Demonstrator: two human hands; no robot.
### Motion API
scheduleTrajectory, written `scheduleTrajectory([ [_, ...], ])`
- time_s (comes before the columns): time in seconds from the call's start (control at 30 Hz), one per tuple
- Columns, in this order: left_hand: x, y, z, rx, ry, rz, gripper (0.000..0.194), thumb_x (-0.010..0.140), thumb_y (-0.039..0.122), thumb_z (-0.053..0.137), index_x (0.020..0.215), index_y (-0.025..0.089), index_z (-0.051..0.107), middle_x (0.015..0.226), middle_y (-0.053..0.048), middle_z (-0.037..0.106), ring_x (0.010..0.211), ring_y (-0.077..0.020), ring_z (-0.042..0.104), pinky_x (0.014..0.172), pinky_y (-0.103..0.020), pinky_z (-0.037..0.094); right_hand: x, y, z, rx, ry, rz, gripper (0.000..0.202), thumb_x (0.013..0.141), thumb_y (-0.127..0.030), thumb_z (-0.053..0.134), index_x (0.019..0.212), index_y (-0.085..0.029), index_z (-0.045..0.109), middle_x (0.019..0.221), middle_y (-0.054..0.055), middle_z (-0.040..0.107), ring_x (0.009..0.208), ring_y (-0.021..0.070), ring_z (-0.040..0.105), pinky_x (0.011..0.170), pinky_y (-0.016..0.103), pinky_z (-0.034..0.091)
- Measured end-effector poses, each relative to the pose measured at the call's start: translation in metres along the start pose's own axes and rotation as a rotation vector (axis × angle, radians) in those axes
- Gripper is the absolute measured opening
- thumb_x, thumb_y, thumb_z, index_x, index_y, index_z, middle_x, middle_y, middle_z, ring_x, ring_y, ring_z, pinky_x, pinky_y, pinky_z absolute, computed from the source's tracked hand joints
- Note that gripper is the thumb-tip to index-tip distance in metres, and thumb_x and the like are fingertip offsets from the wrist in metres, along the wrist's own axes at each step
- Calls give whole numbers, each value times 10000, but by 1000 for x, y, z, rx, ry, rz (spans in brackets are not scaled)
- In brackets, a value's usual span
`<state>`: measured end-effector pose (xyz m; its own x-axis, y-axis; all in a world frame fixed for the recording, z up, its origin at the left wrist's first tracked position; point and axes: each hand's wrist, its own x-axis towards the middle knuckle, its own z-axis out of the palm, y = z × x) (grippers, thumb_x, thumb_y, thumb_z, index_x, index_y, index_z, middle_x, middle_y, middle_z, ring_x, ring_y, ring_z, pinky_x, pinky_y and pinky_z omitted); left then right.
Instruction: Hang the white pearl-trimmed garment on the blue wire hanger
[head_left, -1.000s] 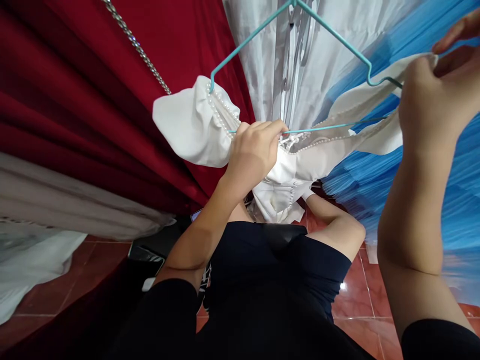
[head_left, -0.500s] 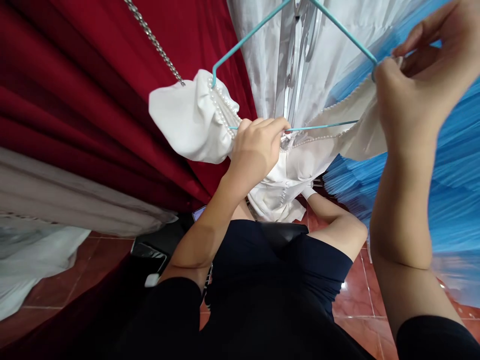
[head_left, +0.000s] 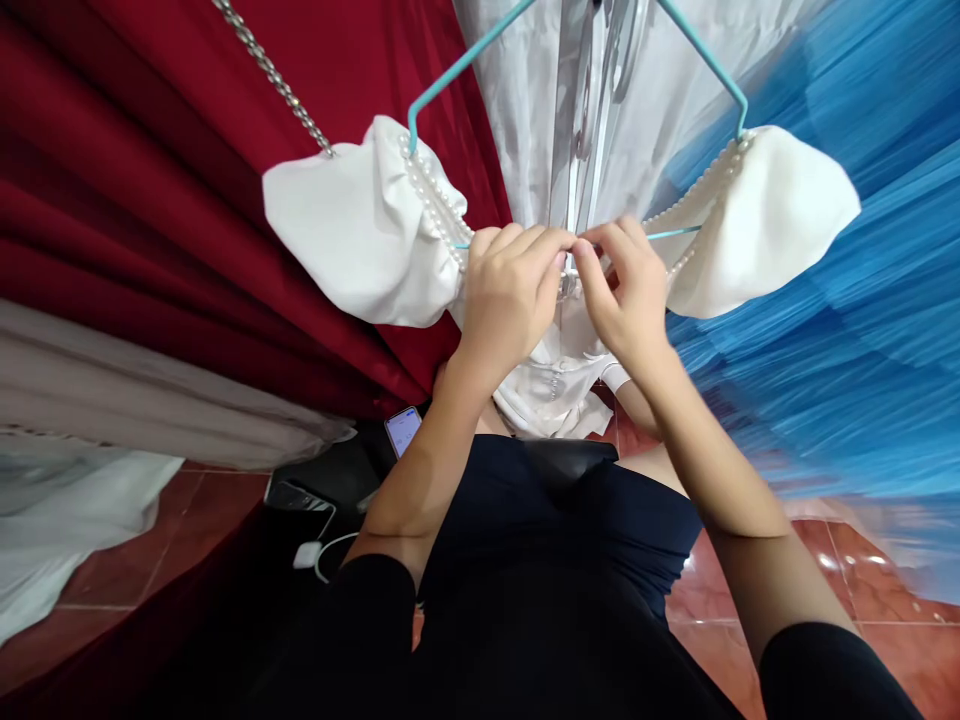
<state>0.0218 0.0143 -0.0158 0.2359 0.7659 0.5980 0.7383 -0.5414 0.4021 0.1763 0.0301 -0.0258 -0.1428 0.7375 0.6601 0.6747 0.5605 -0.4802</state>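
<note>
A white dress (head_left: 352,225) with puffed sleeves and pearl-like bead trim hangs on a light-blue hanger (head_left: 469,60). Its right sleeve (head_left: 772,220) spreads out below that end of the hanger. My left hand (head_left: 514,285) is closed around the hanger's lower bar, left of its middle. Close beside it, my right hand (head_left: 626,285) pinches at the same bar, the two sets of fingertips nearly meeting. Whether the right fingers also catch some fabric is hidden. Below both hands the buttoned bodice (head_left: 551,385) drops toward my lap.
Red curtain fabric (head_left: 337,60) hangs at left, with a metal chain (head_left: 274,75) before it. Blue tulle (head_left: 862,380) fills the right side, and white cloth (head_left: 510,130) hangs behind. A lit phone (head_left: 403,430) and a white charger (head_left: 307,555) lie at my left.
My right hand has let go of the right sleeve at the hanger's end and moved down and left to the lower bar. My left hand stays on the bar.
</note>
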Motion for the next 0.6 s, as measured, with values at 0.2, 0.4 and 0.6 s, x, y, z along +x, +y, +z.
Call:
scheduleTrajectory([
  [0.2,-5,-11,-15,-35,393,96,244,1046,246,443,1205,295,621,1350,-48,612,1314,-233,546,1165,-464,400,-5,12,24,23,171,30,427,1055,-510,341,930,-205,614,936,44,558,889,150,586,844,346,532],
  [0.4,24,-65,-42,144,777,214,415,821,56,653,1188,244,609,1212,16,624,1197,-193,589,1138,-385,464,-2,8,26,30,189,55,420,1028,-556,413,908,-203,606,891,35,526,836,134,564,823,334,522],
  [0.6,19,-123,-70,45,609,49,90,995,171,497,1037,172,577,1003,19,650,1055,-171,645,974,-385,567,-2,12,14,21,165,52,456,1013,-603,421,909,-203,613,909,33,527,830,120,558,820,316,506],
])
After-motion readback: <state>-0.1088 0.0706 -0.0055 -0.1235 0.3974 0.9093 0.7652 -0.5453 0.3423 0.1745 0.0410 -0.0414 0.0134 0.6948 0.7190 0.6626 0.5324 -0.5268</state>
